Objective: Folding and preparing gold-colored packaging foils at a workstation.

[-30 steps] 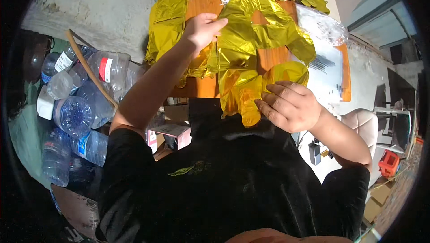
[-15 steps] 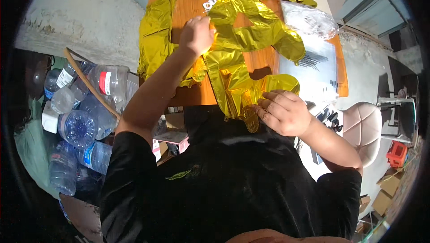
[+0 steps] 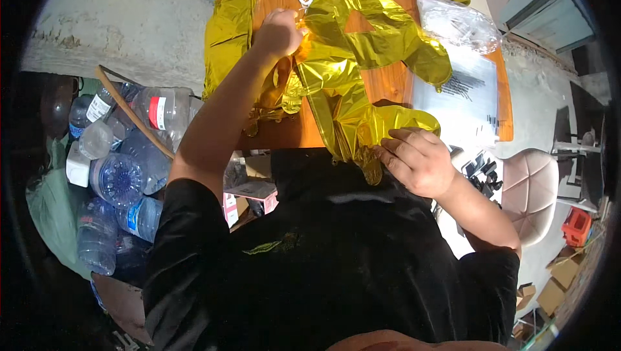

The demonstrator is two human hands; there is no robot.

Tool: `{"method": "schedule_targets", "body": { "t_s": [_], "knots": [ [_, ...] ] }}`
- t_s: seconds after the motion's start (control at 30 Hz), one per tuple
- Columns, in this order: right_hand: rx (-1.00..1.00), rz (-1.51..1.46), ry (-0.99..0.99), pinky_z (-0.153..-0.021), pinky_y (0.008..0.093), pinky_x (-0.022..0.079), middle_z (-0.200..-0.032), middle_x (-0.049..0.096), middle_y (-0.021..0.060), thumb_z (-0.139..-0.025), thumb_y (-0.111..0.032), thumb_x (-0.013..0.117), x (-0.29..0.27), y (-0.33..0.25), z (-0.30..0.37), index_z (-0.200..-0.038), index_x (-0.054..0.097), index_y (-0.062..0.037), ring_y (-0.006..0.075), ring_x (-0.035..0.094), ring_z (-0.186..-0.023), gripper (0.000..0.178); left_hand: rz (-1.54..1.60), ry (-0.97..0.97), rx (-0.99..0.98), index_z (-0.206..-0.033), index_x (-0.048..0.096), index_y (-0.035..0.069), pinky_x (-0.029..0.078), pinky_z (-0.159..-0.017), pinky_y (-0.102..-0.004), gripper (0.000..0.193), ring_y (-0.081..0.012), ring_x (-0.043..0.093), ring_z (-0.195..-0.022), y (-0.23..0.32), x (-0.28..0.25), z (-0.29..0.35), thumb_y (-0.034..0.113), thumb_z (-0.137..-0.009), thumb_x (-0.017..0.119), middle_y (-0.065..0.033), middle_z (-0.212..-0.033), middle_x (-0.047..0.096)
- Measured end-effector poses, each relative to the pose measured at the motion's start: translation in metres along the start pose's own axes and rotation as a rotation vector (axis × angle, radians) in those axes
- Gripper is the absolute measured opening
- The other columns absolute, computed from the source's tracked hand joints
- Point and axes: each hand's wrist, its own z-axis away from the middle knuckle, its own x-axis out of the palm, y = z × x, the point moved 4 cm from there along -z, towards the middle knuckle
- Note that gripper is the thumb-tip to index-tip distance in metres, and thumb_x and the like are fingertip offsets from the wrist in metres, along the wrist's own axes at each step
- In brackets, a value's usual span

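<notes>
The left hand (image 3: 279, 31) is clenched on a crumpled gold foil balloon (image 3: 362, 47) lying across the orange table (image 3: 388, 86). The right hand (image 3: 417, 160) pinches the balloon's lower end at the table's near edge.

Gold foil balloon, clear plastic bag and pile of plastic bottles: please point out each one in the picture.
Gold foil balloon (image 3: 362, 41), head view, on its wide shiny upper part.
Clear plastic bag (image 3: 459, 24), head view, on its crumpled middle.
Pile of plastic bottles (image 3: 119, 176), head view, on one bottle's round base.

The person wears a black short-sleeved T-shirt (image 3: 336, 254). A small green-yellow mark sits on its chest. Both forearms are bare.
</notes>
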Motion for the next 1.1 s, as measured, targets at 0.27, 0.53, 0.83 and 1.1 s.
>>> {"method": "schedule_targets", "body": {
  "t_s": [0.27,0.53,0.83,1.1],
  "knots": [
    [0.009,-0.016,-0.005,-0.086,0.0375,0.059,-0.104,0.074,0.0081,-0.079,-0.016,0.07,0.006,0.0,0.003,-0.109,0.078,-0.0036,0.0259,0.073,-0.102,0.033,0.149,-0.474,-0.19,-0.124,0.071,-0.001,0.055,-0.102,-0.0461,0.048,-0.0421,0.069,-0.119,-0.019,0.003,-0.027,0.033,-0.093,0.083,-0.0243,-0.121,0.074],
    [0.048,-0.082,-0.006,-0.084,0.039,0.062,-0.105,0.075,0.0086,-0.074,-0.013,0.073,0.012,-0.001,0.001,-0.111,0.079,-0.0021,0.029,0.074,-0.099,0.038,0.097,-0.285,-0.178,-0.118,0.07,0.002,0.057,-0.089,-0.0425,0.038,-0.0353,0.074,-0.106,-0.022,-0.011,-0.017,0.029,-0.094,0.083,-0.0184,-0.113,0.077],
    [0.061,-0.083,0.002,-0.084,0.0394,0.061,-0.104,0.076,0.0094,-0.074,-0.014,0.072,0.018,0.0,0.005,-0.109,0.08,-0.0021,0.0296,0.075,-0.099,0.037,0.216,-0.443,-0.205,-0.104,0.073,0.003,0.057,-0.084,-0.041,0.024,-0.0288,0.073,-0.092,-0.029,-0.009,-0.023,0.024,-0.096,0.08,-0.0137,-0.096,0.076],
    [0.076,-0.045,0.029,-0.084,0.0393,0.061,-0.105,0.076,0.0102,-0.075,-0.015,0.072,0.005,0.006,-0.002,-0.111,0.081,-0.0018,0.0302,0.075,-0.1,0.039,0.634,-0.092,-0.197,-0.099,0.077,0.004,0.058,-0.08,-0.0399,0.018,-0.0279,0.075,-0.085,-0.025,-0.026,-0.056,0.019,-0.091,0.081,-0.014,-0.093,0.08]
  ]
}}
